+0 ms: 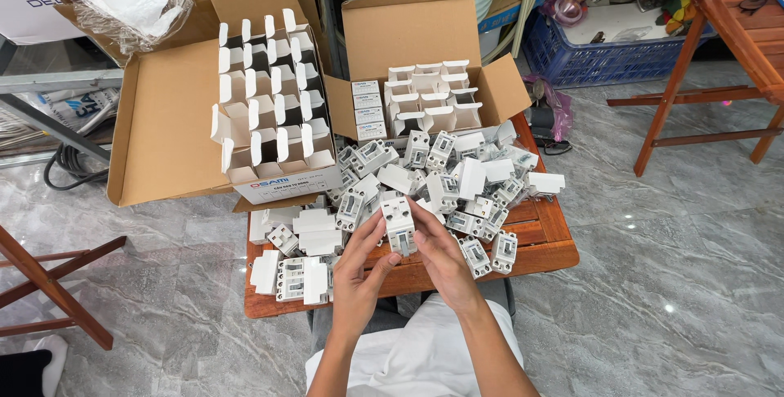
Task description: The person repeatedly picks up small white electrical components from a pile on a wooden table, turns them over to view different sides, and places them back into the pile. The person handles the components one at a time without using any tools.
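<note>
Both my hands hold one white circuit breaker (pixel 399 225) upright over the front of a small wooden table (pixel 545 252). My left hand (pixel 359 270) grips its left side and lower edge. On the breaker's right side, my right hand (pixel 442 254) has its fingers closed. Behind the held breaker lies a heap of white breakers and small white cartons (pixel 445 180), spread across the tabletop. More white breakers (pixel 296 273) lie at the table's front left, next to my left hand.
A large open cardboard box (pixel 163 119) holds rows of open white cartons (pixel 269 103). A second open cardboard box (pixel 408 37) behind the heap holds more cartons. A blue crate (pixel 604 58) and a wooden stand (pixel 739 46) are at right, on a grey marble floor.
</note>
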